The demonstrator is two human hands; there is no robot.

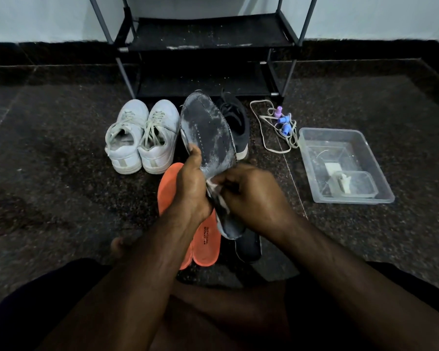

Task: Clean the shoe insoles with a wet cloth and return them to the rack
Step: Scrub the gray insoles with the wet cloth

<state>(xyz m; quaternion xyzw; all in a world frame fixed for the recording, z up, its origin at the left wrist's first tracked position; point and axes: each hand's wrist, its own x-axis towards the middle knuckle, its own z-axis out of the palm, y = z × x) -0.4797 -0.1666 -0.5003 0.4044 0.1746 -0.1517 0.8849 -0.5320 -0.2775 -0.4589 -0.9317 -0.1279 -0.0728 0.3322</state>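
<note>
A dark grey insole (208, 133) streaked with white stands nearly upright in front of me. My left hand (192, 183) grips its left edge near the middle. My right hand (249, 196) pinches a small whitish cloth (214, 186) against the insole's lower half. Two orange insoles (204, 245) lie on the floor under my hands. A dark insole or shoe part (249, 245) lies just right of them. The black shoe rack (208, 46) stands at the back against the wall, its shelves bare.
A pair of white sneakers (142, 138) sits left of the held insole, a black sneaker (236, 122) behind it. A clear plastic tub (314, 140) with a smaller container inside stands at right. A cord with purple and blue clips (280, 122) lies beside it.
</note>
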